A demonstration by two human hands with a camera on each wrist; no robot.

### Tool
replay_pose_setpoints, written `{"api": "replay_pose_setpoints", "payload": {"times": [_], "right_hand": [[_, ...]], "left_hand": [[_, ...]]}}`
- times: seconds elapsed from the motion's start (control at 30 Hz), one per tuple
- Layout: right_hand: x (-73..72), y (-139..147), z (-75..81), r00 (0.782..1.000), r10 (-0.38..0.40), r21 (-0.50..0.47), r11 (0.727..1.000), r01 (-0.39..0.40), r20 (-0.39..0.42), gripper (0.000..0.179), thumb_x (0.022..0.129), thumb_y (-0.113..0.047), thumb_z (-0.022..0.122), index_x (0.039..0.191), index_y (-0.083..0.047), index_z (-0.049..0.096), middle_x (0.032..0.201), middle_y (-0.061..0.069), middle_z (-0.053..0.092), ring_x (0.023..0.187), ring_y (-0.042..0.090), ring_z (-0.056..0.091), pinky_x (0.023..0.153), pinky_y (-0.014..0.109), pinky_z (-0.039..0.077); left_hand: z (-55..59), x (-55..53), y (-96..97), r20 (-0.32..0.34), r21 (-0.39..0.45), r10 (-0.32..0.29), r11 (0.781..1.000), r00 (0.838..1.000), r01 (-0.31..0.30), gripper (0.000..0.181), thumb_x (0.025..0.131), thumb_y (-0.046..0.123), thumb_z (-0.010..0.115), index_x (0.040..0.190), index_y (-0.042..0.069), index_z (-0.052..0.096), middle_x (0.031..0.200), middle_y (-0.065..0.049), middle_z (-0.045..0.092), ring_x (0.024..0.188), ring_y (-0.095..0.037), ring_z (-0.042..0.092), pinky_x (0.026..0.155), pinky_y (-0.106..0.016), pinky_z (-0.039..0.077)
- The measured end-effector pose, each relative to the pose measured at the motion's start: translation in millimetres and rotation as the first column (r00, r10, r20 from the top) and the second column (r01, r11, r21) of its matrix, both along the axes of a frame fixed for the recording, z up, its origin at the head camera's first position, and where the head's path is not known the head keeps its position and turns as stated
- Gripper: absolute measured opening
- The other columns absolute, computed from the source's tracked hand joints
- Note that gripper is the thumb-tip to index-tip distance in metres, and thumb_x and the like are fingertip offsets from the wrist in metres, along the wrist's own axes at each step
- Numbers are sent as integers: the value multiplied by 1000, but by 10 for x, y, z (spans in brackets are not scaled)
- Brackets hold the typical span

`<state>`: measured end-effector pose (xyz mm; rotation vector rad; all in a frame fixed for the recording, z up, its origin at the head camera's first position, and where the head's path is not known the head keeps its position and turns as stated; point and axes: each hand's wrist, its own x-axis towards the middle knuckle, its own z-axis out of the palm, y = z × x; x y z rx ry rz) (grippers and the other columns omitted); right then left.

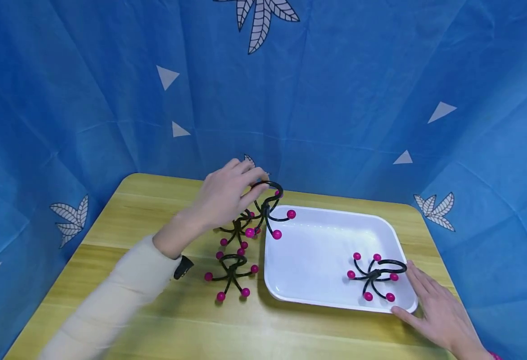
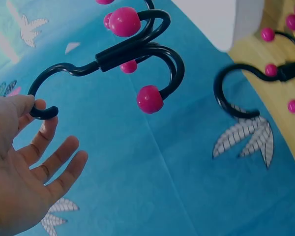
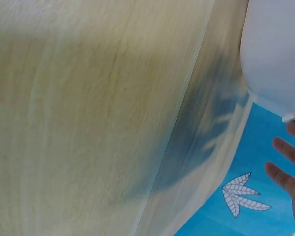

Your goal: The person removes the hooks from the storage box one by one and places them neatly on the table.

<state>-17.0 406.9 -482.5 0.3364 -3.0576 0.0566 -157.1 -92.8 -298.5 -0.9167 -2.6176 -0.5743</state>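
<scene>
Between thumb and forefinger, my left hand (image 1: 224,196) pinches the curved end of a black hook with pink ball tips (image 1: 266,212). This black hook (image 2: 119,55) hangs over the left rim of the white tray (image 1: 308,255), its ball-tipped arms spread out below. The left hand's other fingers (image 2: 64,158) are loosely extended. My right hand (image 1: 443,309) rests at the tray's near right corner, fingers extended and touching the rim. Inside the tray, a second hook (image 1: 374,275) lies beside that hand with its curved end over the rim.
Left of the tray, more black hooks lie on the wooden table: one nearer (image 1: 231,271), and one farther back (image 1: 237,227) partly hidden behind the left hand and the held hook. A blue patterned cloth (image 1: 335,100) rises behind the table and along its sides.
</scene>
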Motion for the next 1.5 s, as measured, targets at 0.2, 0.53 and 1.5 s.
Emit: {"api": "replay_pose_setpoints", "payload": {"times": [0.2,0.53,1.5], "right_hand": [[-7,-4,11,1000,5,10,1000,-4,-14,109,88,-67,72,164,0,31,169,20,38,144,45,47,111,1,-22],[-2,-10,7,999,14,20,1000,-13,-32,109,88,-67,71,163,1,32,171,19,34,151,42,42,115,4,-22],[4,-6,-23,998,28,62,998,-24,-59,110,87,-70,70,162,2,34,172,19,33,163,35,25,122,12,-22]], "left_hand": [[66,-9,-250,2,-20,55,998,998,-55,27,110,35,57,123,17,72,106,-3,69,95,-24,58,65,-36,50],[72,-33,-637,49,-22,146,989,988,-145,28,111,34,55,123,16,72,107,-4,69,99,-25,58,68,-40,51],[-348,-36,-1587,160,-26,236,972,958,-235,29,111,28,56,126,10,72,120,-15,71,108,-35,60,81,-54,52]]}}
